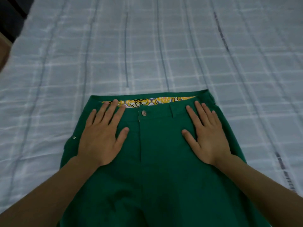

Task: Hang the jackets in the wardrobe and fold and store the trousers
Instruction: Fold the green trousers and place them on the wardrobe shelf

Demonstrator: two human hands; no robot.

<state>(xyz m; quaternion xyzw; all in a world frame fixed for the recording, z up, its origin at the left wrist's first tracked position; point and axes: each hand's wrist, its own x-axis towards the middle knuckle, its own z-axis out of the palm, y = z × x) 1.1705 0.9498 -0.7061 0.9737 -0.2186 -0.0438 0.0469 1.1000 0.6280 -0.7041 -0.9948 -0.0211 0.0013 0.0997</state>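
Green trousers (154,161) lie flat on the bed, front side up, waistband away from me and buttoned at the middle. A yellow patterned lining shows inside the waistband. My left hand (102,136) rests flat on the left hip of the trousers, fingers straight and spread, fingertips at the waistband. My right hand (207,133) lies flat on the right hip in the same way. The legs run out of view below the frame.
The bed (147,46) is covered by a pale blue checked sheet with long creases. At the far left its edge meets a dark floor or furniture (9,17).
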